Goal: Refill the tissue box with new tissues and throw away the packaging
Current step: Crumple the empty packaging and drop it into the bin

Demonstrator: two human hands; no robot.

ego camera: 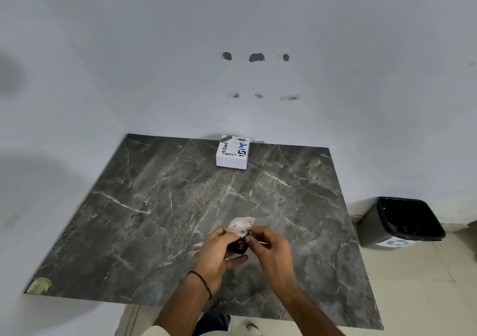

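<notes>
A white tissue box [233, 153] covered in stickers stands at the far edge of the dark marble table [154, 206], against the wall. Over the table's near middle, my left hand [219, 250] and my right hand [271, 248] are together, both pinching a crumpled clear plastic packaging [241, 224] with red marks. A small dark part shows under it, between my fingers; I cannot tell what it is. The box lies well beyond both hands.
A black waste bin [402, 222] with a black liner stands on the tiled floor to the right of the table. A yellowish sticker [39, 285] lies at the table's near left corner. White walls close the far and left sides.
</notes>
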